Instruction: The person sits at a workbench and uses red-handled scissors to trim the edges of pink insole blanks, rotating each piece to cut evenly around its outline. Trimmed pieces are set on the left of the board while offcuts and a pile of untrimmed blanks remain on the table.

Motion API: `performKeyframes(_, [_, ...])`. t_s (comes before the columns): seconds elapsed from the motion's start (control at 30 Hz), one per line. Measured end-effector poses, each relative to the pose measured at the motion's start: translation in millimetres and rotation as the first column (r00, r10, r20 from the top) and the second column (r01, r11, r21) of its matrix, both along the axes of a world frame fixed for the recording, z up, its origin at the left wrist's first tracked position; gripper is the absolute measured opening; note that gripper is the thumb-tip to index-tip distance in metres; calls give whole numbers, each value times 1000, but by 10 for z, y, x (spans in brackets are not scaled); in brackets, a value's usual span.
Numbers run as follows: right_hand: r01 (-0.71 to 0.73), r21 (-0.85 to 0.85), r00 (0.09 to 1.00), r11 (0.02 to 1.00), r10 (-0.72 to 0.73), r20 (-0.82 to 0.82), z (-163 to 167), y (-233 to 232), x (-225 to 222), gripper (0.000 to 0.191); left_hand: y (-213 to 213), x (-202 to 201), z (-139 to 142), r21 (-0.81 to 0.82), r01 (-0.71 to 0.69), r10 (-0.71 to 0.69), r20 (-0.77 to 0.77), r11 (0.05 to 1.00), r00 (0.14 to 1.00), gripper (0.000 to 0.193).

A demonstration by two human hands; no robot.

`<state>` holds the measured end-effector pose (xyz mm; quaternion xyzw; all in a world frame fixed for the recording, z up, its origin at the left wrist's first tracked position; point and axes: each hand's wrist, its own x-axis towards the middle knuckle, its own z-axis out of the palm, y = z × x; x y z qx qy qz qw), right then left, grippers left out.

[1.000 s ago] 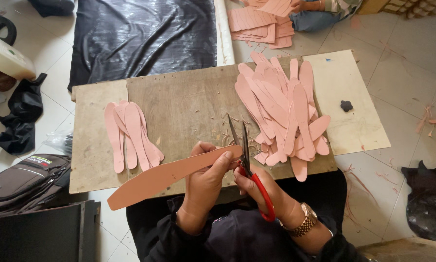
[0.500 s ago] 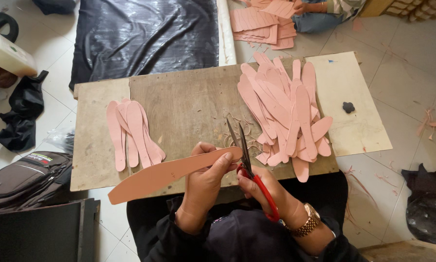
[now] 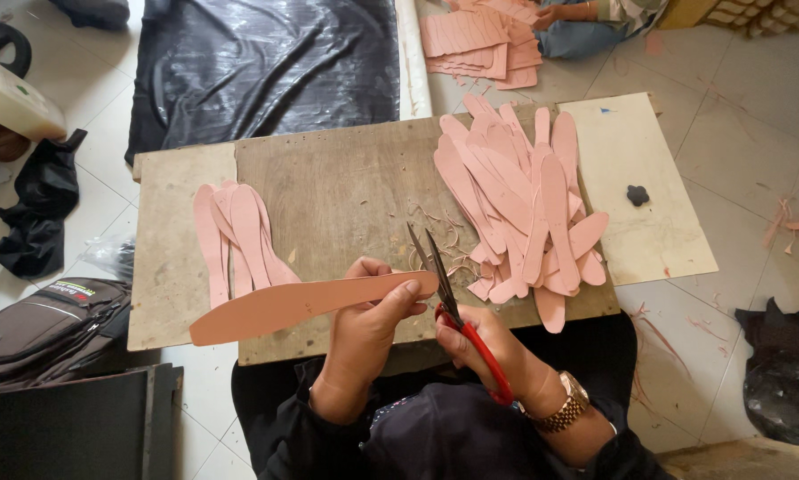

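Small stack of pink insole-shaped cutouts (image 3: 236,242) near the wooden board's (image 3: 346,178) left edge. Left hand (image 3: 368,311) pinches one long pink cutout (image 3: 301,307) at its right end, held flat over the board's near edge; its left tip overhangs unsupported without drooping, so likely thin, light, fairly stiff sheet. Best gripped close to the cut. Right hand (image 3: 484,351) closed through red-handled scissors (image 3: 453,307), blades parted at the tip. Large cutout heap (image 3: 524,204) toward the right edge.

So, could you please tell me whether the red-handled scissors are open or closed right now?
Open: the scissors' two blades spread in a narrow V at the pink strip's end.
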<state>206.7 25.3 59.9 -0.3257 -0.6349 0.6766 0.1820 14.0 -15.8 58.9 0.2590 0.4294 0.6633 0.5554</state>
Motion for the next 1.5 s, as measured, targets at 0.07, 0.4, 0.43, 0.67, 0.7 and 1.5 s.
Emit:
performKeyframes(0.07, [-4, -4, 1000, 1000, 4, -3, 1, 2, -10, 41, 1, -11, -9, -15, 1, -1, 16, 1000, 1000, 22])
performKeyframes(0.4, [2, -41, 1000, 999, -1, 15, -66, -4, 15, 41, -7, -78, -41, -3, -17, 17, -73, 1000, 997, 13])
performKeyframes(0.43, [6, -37, 1000, 999, -5, 23, -74, -8, 10, 42, -5, -77, -38, 1, -32, 32, -65, 999, 997, 13])
performKeyframes(0.67, [29, 100, 998, 995, -35, 61, -91, -15, -11, 43, 17, -45, 24, 50, -56, 63, -170, 997, 983, 23])
performKeyframes(0.7, [34, 94, 997, 995, -39, 62, -93, -10, -11, 43, 19, -46, 34, 49, -51, 60, -214, 998, 975, 27])
performKeyframes(1.5, [-136, -133, 991, 982, 133, -35, -174, -8, 14, 53, -8, -5, 113, 25, -97, 99, -372, 995, 923, 41])
